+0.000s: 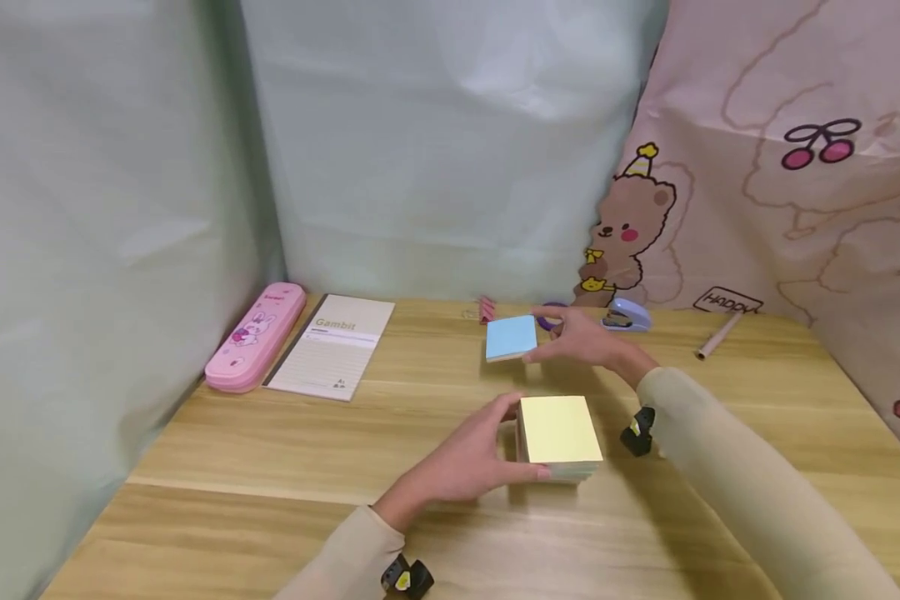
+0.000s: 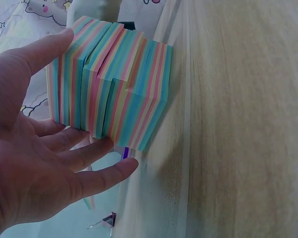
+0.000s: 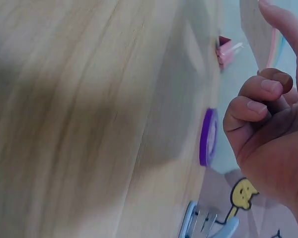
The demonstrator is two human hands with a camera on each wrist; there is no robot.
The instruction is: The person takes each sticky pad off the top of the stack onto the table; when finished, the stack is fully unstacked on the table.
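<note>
The fingers (image 2: 97, 148) of the left hand (image 1: 468, 462) lie nearly straight against the near side of the thick rainbow-striped block of sticky notes with a pale yellow top sheet (image 1: 558, 435), steadying it rather than clenching it; the block sits on the pale wooden counter (image 1: 285, 442) in front of the person. The right hand (image 1: 581, 340) is farther back, its fingers pinching a thinner slab of the same notes with a light blue top (image 1: 512, 337) that is raised just off the counter; the right wrist view shows curled fingers but not the slab itself, so how firm the hold is cannot be told. From the left wrist view the block's layers are stepped and slightly out of line, so to my mind the step goes best if the left palm presses flat and square on the side, keeping the stack from fanning or sliding. The blue-topped slab looks light and flexible; a pinch at both edges, held level, should keep loose sheets from peeling. Just behind the right hand lie a purple tape ring (image 3: 207, 137), a small blue stapler (image 1: 628, 317) and a red-pink clip (image 3: 223, 49), so any setting down wants care. A pink pencil case (image 1: 255, 336) and a lined notepad (image 1: 335, 346) sit well apart to the left.
</note>
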